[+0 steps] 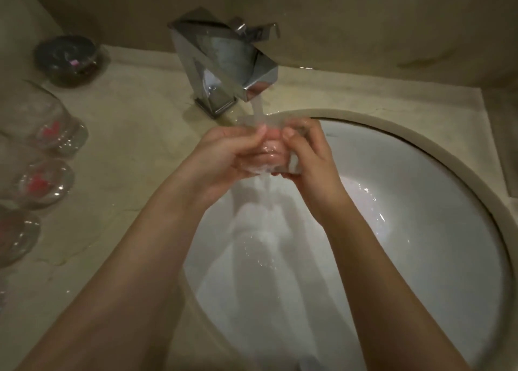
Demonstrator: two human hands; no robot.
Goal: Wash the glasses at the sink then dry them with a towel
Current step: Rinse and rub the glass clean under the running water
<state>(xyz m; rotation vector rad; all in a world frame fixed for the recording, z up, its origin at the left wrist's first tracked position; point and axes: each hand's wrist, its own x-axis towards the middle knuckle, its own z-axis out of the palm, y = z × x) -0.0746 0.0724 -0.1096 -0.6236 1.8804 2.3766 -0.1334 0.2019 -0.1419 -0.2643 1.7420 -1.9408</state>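
- Two bare hands hold one small clear drinking glass [267, 149] between them over the white oval sink basin [406, 202], directly under the stream of water [258, 110] from the angular chrome faucet [224, 68].
- The left hand [224, 157] wraps the glass from the left side, and its thumb lies across the near wall; this grip is clamped on the glass.
- The right hand [305, 155] pinches the glass from the right side with curled fingers, so its grip is also closed on the glass.
- The glass seems to stand with its mouth up toward the spout, the long axis nearly vertical, but the clear wall and the running water make the exact tilt hard to read.
- It lies in the middle between both hands, and neither hand is clearly nearer.
- Three more clear glasses with red marks [50, 127] stand in a row on the wet beige stone counter [134, 146], well apart to the left of the basin; the left hand is on their side.
- A dark round lidded jar [68, 58] stands further back on the counter.
- I judge that the washing step is in progress; no towel is visible.
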